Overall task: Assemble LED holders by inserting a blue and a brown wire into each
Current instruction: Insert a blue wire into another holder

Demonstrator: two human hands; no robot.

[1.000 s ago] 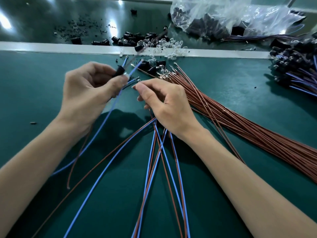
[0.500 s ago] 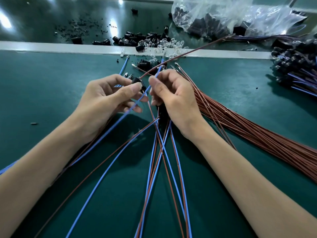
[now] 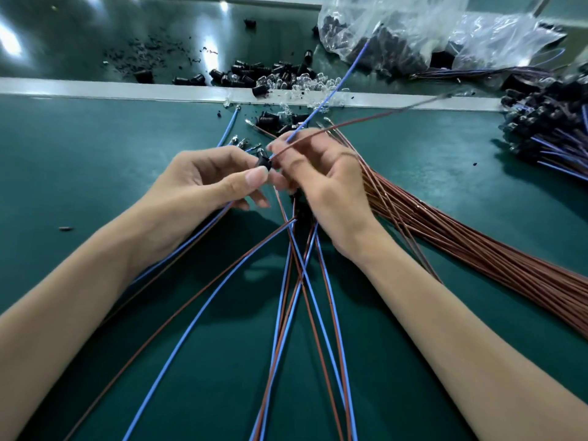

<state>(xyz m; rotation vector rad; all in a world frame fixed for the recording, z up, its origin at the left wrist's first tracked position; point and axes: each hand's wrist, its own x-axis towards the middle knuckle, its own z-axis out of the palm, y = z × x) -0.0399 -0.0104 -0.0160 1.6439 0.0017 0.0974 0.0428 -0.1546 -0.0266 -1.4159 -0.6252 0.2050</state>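
Left hand pinches black holder; right hand pinches blue wire and brown wire at it

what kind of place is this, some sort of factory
Probably a hand-assembly bench in a small electronics factory: a green work mat, a thick bundle of brown wires, and loose black LED holders heaped near a plastic bag of parts.
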